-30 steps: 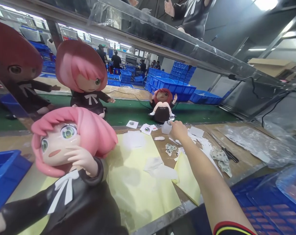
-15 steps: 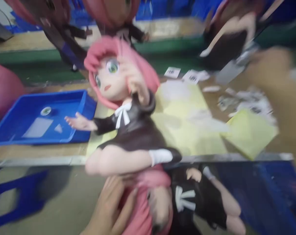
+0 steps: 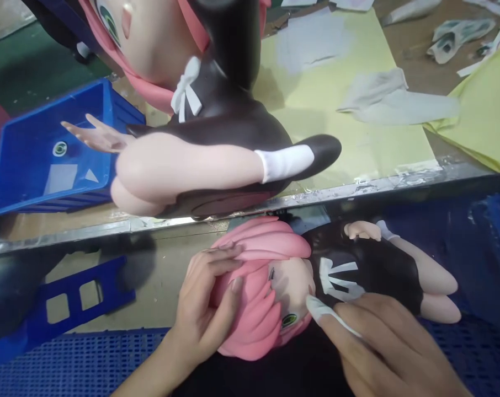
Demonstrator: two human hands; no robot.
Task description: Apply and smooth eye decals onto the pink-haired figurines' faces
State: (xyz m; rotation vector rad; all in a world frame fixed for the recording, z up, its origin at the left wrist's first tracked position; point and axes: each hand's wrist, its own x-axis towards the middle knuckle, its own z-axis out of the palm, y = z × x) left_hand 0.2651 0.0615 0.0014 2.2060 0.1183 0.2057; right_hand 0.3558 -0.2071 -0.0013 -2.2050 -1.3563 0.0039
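Note:
A pink-haired doll figure (image 3: 316, 281) in a black dress lies on its side below the table edge, in front of me. My left hand (image 3: 204, 309) wraps round the back of its pink head. My right hand (image 3: 382, 342) pinches a small white cloth pad (image 3: 320, 310) and presses it against the doll's cheek beside the green eye. A second, larger doll of the same kind (image 3: 217, 143) sits on the table above, on yellow paper (image 3: 357, 110), one bare leg and a white sock pointing right.
A blue tray (image 3: 35, 160) with a round eye sticker stands at the left on the table. White cloths (image 3: 382, 99) and paper scraps lie on the yellow sheets. A metal table edge (image 3: 382, 184) runs across. Blue crates (image 3: 68, 364) lie below.
The view dropped from the far table to my lap. My right hand came back from the small bottle by the far doll to the lying doll's face, and my left hand closed round its head.

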